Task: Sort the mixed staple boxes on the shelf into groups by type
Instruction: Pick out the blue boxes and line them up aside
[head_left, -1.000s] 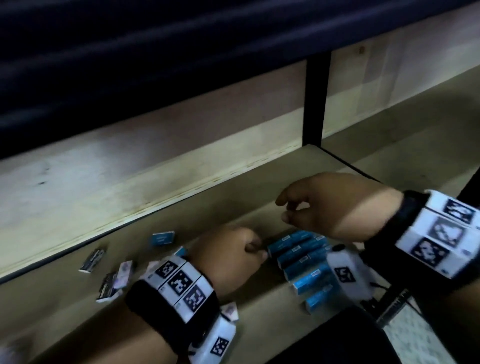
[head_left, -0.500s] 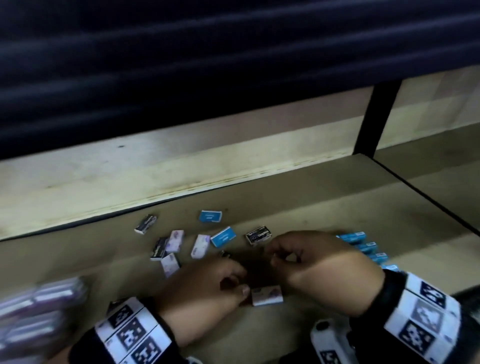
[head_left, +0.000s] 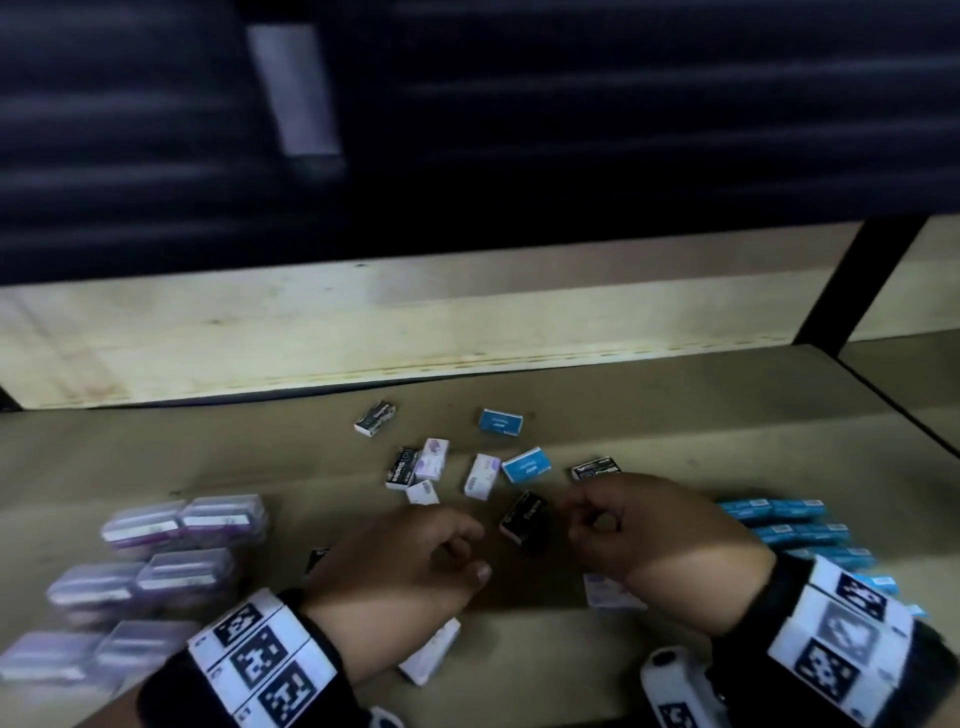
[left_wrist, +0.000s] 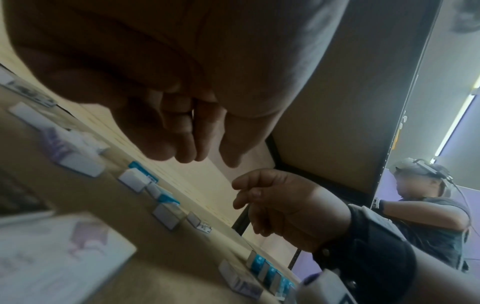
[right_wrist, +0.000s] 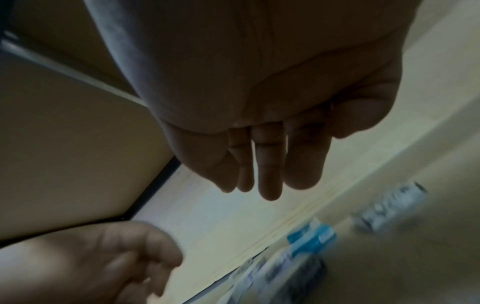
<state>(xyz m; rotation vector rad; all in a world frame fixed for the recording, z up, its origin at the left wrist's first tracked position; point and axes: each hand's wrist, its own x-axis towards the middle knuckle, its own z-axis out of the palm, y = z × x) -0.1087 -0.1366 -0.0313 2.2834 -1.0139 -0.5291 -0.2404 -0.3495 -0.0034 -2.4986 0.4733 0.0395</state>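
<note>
Left hand (head_left: 410, 561) and right hand (head_left: 654, 545): fingers loosely curled, nothing held. Black box (head_left: 524, 517) lies between them on the shelf (head_left: 675, 415). Mixed boxes (head_left: 483, 475) at 12 o'clock; blue row (head_left: 795, 530) at 3. Risk: sorted rows are scattered if brushed by a wrist.

Dim plywood shelf board (head_left: 156, 457), pale back panel (head_left: 363, 322), black upright post (head_left: 857, 280)

blue boxes (head_left: 795, 525), black box (head_left: 523, 516), seemingly purple-tinted cases (head_left: 182, 525), tan shelf (head_left: 675, 415)
</note>
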